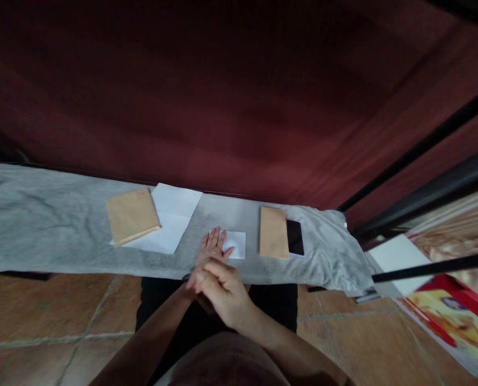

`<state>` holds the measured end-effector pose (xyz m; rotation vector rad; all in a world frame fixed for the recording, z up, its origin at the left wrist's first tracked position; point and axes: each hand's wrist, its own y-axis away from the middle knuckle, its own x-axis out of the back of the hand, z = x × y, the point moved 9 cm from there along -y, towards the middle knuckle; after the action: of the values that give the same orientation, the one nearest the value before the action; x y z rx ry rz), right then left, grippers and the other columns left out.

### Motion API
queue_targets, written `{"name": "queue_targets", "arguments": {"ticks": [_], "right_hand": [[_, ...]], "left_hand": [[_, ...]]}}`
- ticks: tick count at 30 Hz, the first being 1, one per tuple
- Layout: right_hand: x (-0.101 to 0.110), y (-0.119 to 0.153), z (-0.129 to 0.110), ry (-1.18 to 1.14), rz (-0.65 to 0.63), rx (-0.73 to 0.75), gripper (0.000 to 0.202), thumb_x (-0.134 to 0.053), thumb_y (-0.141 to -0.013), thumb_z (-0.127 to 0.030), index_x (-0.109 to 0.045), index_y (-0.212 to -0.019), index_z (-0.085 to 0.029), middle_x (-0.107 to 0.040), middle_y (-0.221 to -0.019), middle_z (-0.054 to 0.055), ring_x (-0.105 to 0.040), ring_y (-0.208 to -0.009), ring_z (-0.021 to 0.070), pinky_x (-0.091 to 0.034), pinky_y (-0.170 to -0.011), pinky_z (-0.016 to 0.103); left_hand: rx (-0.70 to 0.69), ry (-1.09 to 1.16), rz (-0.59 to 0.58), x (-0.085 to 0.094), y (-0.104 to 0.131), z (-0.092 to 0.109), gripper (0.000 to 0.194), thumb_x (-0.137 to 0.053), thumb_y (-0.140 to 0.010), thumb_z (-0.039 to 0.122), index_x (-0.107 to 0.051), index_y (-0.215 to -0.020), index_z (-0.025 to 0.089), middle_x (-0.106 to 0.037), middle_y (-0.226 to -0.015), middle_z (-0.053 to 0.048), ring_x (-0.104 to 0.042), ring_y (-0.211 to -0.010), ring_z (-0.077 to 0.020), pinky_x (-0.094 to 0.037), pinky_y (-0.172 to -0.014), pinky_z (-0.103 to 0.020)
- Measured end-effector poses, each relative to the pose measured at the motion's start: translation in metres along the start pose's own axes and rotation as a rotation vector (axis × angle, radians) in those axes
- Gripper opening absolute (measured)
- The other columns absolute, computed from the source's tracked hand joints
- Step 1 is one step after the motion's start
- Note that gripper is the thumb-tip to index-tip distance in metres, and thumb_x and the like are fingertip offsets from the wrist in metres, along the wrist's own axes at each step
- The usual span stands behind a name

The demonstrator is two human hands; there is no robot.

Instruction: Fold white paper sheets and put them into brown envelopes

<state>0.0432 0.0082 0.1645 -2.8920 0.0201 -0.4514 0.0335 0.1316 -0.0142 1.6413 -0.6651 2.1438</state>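
Note:
My left hand (212, 247) lies flat, fingers stretched out, on the left part of a small white folded paper (236, 244). Over my left wrist is my right hand (218, 287), its fingers curled; whatever they hold, if anything, is hidden. A dark band (186, 277) shows at the left wrist beside the right fingertips. Left of the hands, a brown paper envelope (132, 215) partly covers a larger white sheet (174, 217). To their right lies another brown envelope or packet (273, 232), overlapping the edge of a dark-screened phone (295, 237).
A grey cloth (61, 225) covers the long narrow bench. Behind it hangs a dark red fabric wall (222, 118). Black bars (419, 155) cross at the right, near a white board (399, 262) and a red and yellow box (456, 316). Tiled floor (61, 311) lies below.

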Motion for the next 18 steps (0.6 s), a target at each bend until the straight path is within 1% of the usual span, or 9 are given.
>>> {"name": "queue_targets", "arguments": {"ticks": [1,3,5,7,9,11,13,16,18], "right_hand": [[0.006,0.003,0.017,0.125,0.038,0.010,0.028,-0.040,-0.103,-0.029,-0.063,-0.091,-0.022,-0.065,-0.092,0.001,-0.061,-0.090,0.0167,-0.048,-0.085,0.029],[0.029,0.018,0.061,0.432,0.165,-0.021,0.025,-0.040,-0.101,-0.026,-0.062,-0.089,-0.022,-0.063,-0.091,0.004,-0.059,-0.091,0.0208,-0.047,-0.088,0.036],[0.049,0.042,0.108,0.651,0.224,-0.066,0.020,-0.041,-0.099,-0.024,-0.062,-0.099,-0.023,-0.063,-0.102,0.007,-0.058,-0.095,0.0240,-0.048,-0.088,0.040],[0.068,0.067,0.145,0.791,0.273,-0.104,0.019,-0.043,-0.098,-0.023,-0.061,-0.103,-0.023,-0.062,-0.107,0.009,-0.058,-0.096,0.0255,-0.049,-0.086,0.041],[0.080,0.086,0.168,0.865,0.291,-0.130,0.019,-0.043,-0.097,-0.022,-0.061,-0.105,-0.024,-0.062,-0.108,0.010,-0.058,-0.093,0.0263,-0.049,-0.084,0.042],[0.087,0.095,0.179,0.863,0.293,-0.136,0.024,-0.041,-0.097,-0.020,-0.062,-0.106,-0.024,-0.063,-0.109,0.010,-0.059,-0.094,0.0270,-0.049,-0.085,0.043],[0.092,0.093,0.180,0.797,0.290,-0.119,0.031,-0.036,-0.096,-0.016,-0.063,-0.107,-0.024,-0.064,-0.107,0.009,-0.060,-0.096,0.0264,-0.050,-0.087,0.043],[0.091,0.072,0.171,0.692,0.299,-0.090,0.038,-0.032,-0.097,-0.017,-0.063,-0.119,-0.023,-0.065,-0.113,0.010,-0.061,-0.107,0.0261,-0.050,-0.095,0.042],[0.078,0.048,0.162,0.646,0.257,-0.090,0.040,-0.033,-0.100,-0.022,-0.057,-0.133,-0.019,-0.061,-0.129,0.012,-0.057,-0.121,0.0261,-0.047,-0.103,0.039]], "left_hand": [[-0.007,-0.006,-0.001,0.000,0.000,0.000,0.073,-0.037,-0.097,0.057,-0.034,-0.153,0.010,-0.029,-0.161,-0.017,-0.024,-0.150,-0.0297,-0.019,-0.122,-0.047],[-0.005,-0.010,0.008,0.000,0.001,0.000,0.073,-0.037,-0.097,0.058,-0.034,-0.154,0.011,-0.029,-0.161,-0.016,-0.023,-0.151,-0.0291,-0.017,-0.122,-0.046],[0.009,0.000,0.018,0.000,0.002,-0.001,0.074,-0.037,-0.097,0.059,-0.034,-0.154,0.012,-0.028,-0.162,-0.015,-0.023,-0.151,-0.0287,-0.016,-0.123,-0.046],[0.015,0.016,0.023,-0.001,0.003,-0.001,0.074,-0.037,-0.096,0.060,-0.035,-0.153,0.013,-0.028,-0.162,-0.015,-0.023,-0.151,-0.0284,-0.016,-0.123,-0.046],[0.013,0.026,0.025,-0.001,0.004,-0.001,0.074,-0.037,-0.096,0.060,-0.035,-0.153,0.013,-0.027,-0.162,-0.015,-0.023,-0.151,-0.0283,-0.016,-0.123,-0.045],[0.014,0.024,0.019,0.000,0.004,-0.001,0.074,-0.037,-0.097,0.060,-0.034,-0.154,0.014,-0.028,-0.162,-0.015,-0.023,-0.151,-0.0280,-0.016,-0.123,-0.045],[0.013,0.010,0.004,0.000,0.003,-0.001,0.074,-0.036,-0.097,0.060,-0.033,-0.154,0.014,-0.028,-0.162,-0.015,-0.023,-0.151,-0.0280,-0.015,-0.123,-0.046],[0.008,-0.014,-0.017,0.002,0.003,0.001,0.074,-0.033,-0.098,0.060,-0.033,-0.154,0.013,-0.029,-0.161,-0.016,-0.023,-0.151,-0.0286,-0.015,-0.123,-0.047],[0.005,-0.021,-0.022,0.004,0.004,0.001,0.073,-0.031,-0.098,0.061,-0.034,-0.154,0.012,-0.028,-0.162,-0.016,-0.022,-0.151,-0.0283,-0.015,-0.124,-0.045]]}}
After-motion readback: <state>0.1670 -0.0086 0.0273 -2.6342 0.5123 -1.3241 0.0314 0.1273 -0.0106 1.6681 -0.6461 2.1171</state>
